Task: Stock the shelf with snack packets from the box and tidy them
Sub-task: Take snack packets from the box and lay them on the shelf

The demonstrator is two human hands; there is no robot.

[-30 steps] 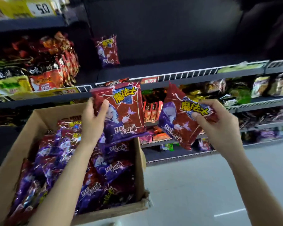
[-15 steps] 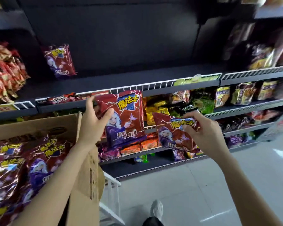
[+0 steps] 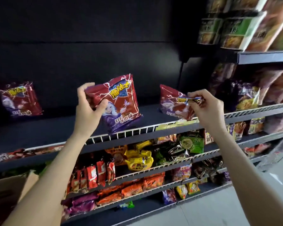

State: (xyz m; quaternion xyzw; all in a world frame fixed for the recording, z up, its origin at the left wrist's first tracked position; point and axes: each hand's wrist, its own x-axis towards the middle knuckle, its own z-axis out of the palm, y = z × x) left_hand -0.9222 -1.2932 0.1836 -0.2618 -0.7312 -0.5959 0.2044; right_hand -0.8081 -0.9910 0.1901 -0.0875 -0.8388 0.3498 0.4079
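Note:
My left hand (image 3: 88, 111) grips the upper left corner of a red and purple snack packet (image 3: 121, 103), held upright over the dark shelf (image 3: 55, 128). My right hand (image 3: 204, 108) pinches the top edge of a second matching packet (image 3: 173, 105), which tilts over the shelf's right part. A third matching packet (image 3: 20, 99) stands alone at the back left of the same shelf. Only a corner of the cardboard box (image 3: 10, 190) shows at the lower left.
A white wire rail (image 3: 137, 130) runs along the shelf's front edge. Lower shelves (image 3: 137, 173) hold several mixed snack bags. To the right, purple bags (image 3: 247, 97) and upper boxes (image 3: 235, 30) crowd neighbouring shelves. Grey floor (image 3: 211, 209) lies at the lower right.
Both hands have risen from below the wire rail to over the dark shelf, carrying their packets. The view turned up and right, so the box has slid almost out of view.

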